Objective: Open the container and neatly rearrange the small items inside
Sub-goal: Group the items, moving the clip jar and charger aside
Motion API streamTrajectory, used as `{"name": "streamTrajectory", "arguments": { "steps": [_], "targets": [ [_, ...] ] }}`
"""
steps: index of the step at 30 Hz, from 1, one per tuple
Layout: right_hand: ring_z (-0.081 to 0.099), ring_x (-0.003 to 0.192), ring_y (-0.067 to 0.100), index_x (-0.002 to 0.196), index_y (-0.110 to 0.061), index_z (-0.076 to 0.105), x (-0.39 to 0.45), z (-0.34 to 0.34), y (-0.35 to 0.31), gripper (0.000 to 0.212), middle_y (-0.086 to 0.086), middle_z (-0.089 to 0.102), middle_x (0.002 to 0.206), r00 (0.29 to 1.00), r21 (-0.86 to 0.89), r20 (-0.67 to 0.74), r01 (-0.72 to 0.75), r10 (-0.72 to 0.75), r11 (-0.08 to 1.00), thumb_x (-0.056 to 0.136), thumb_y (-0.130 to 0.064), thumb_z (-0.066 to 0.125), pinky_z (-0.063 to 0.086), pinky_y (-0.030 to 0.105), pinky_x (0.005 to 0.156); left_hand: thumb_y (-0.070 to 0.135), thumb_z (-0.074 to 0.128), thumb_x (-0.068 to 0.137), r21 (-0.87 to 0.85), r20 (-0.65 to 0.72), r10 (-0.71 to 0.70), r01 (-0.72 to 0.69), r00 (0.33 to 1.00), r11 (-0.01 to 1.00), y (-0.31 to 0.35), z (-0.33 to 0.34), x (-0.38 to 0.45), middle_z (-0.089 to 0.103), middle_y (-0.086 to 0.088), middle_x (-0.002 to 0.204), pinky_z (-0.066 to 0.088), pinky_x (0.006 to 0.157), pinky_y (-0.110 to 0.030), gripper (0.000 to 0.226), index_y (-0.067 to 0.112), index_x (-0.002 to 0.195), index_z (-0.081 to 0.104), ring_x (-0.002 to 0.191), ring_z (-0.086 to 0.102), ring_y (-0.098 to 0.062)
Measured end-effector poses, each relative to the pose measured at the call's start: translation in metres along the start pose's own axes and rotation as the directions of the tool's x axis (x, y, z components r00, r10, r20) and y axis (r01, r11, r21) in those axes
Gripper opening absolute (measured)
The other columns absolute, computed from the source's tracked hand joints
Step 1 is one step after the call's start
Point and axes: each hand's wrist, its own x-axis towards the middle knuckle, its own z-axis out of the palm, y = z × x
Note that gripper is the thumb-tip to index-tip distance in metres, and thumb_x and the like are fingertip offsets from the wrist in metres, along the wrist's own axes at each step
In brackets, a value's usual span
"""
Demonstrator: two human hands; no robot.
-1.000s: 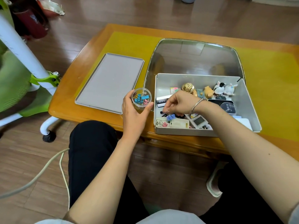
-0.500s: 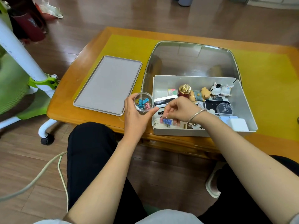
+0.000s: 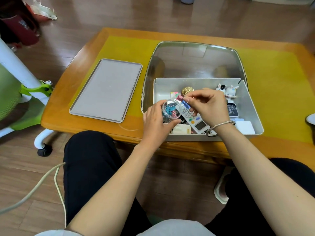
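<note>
both hands had risen over the grey container point(image 3: 252, 114). left hand point(image 3: 156, 123) gripped the clear jar point(image 3: 170, 108) near its left wall; right hand point(image 3: 209, 106) pinched blue clips point(image 3: 185, 105) at the jar's rim.

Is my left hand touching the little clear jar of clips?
Touching. The head view shows the left hand curled round the clear jar, fingers on its rim.

Head camera looks steeply down over the table point(image 3: 95, 128), probably seated, close.
</note>
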Motion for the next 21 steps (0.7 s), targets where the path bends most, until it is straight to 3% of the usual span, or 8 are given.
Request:
{"name": "streamTrajectory", "arguments": {
  "steps": [5, 10, 12, 17, 21],
  "targets": [
    [0.056, 0.063, 0.017, 0.082, -0.007, 0.076, -0.001, 0.009, -0.001, 0.011, 0.010, 0.066, 0.073, 0.982, -0.270, 0.082, 0.187, -0.171, 0.945, 0.074, -0.013, 0.078, 0.042, 0.010, 0.057, 0.046, 0.078, 0.071, -0.011, -0.022, -0.014, 0.014, 1.000, 1.000, -0.003, 0.004, 0.000, 0.052, 0.003, 0.130, 0.034, 0.101, -0.034, 0.074, 0.024, 0.132, 0.043, 0.121, 0.039, -0.012],
    [0.059, 0.073, 0.022, 0.084, -0.007, 0.076, 0.002, 0.020, 0.000, 0.008, 0.010, 0.064, 0.077, 0.961, -0.398, 0.141, 0.276, -0.239, 0.875, 0.077, -0.011, 0.075, 0.049, 0.031, 0.066, 0.047, 0.078, 0.070, -0.009, -0.015, -0.006, 0.006, 1.000, 1.000, -0.002, 0.005, 0.000, 0.053, 0.005, 0.128, 0.031, 0.101, -0.033, 0.073, 0.026, 0.131, 0.045, 0.121, 0.039, -0.013],
    [0.059, 0.072, 0.022, 0.083, -0.006, 0.076, 0.002, 0.024, 0.000, 0.008, 0.010, 0.063, 0.076, 0.949, -0.414, 0.193, 0.310, -0.250, 0.856, 0.076, -0.009, 0.075, 0.047, 0.030, 0.065, 0.047, 0.078, 0.070, -0.020, -0.017, -0.001, 0.001, 1.000, 1.000, -0.003, 0.005, 0.000, 0.053, 0.005, 0.128, 0.028, 0.099, -0.030, 0.072, 0.026, 0.130, 0.045, 0.121, 0.040, -0.013],
    [0.052, 0.070, 0.012, 0.101, -0.006, 0.072, 0.000, 0.022, -0.001, 0.026, 0.006, 0.062, 0.078, 0.939, -0.393, 0.292, 0.289, -0.180, 0.873, 0.075, -0.005, 0.075, 0.038, 0.005, 0.069, 0.046, 0.078, 0.070, -0.023, -0.035, -0.003, 0.003, 0.999, 1.000, -0.003, 0.006, 0.000, 0.055, 0.005, 0.127, 0.027, 0.098, -0.031, 0.070, 0.026, 0.129, 0.046, 0.120, 0.041, -0.013],
    [0.049, 0.061, 0.010, 0.093, -0.007, 0.070, -0.001, 0.017, -0.002, 0.020, -0.003, 0.056, 0.070, 0.966, -0.412, 0.218, 0.218, -0.137, 0.885, 0.074, -0.008, 0.077, 0.042, 0.018, 0.066, 0.049, 0.078, 0.069, -0.010, -0.036, -0.018, 0.018, 0.999, 1.000, -0.004, 0.007, 0.000, 0.055, 0.004, 0.127, 0.028, 0.097, -0.030, 0.073, 0.025, 0.130, 0.046, 0.120, 0.042, -0.014]
  ]
}}
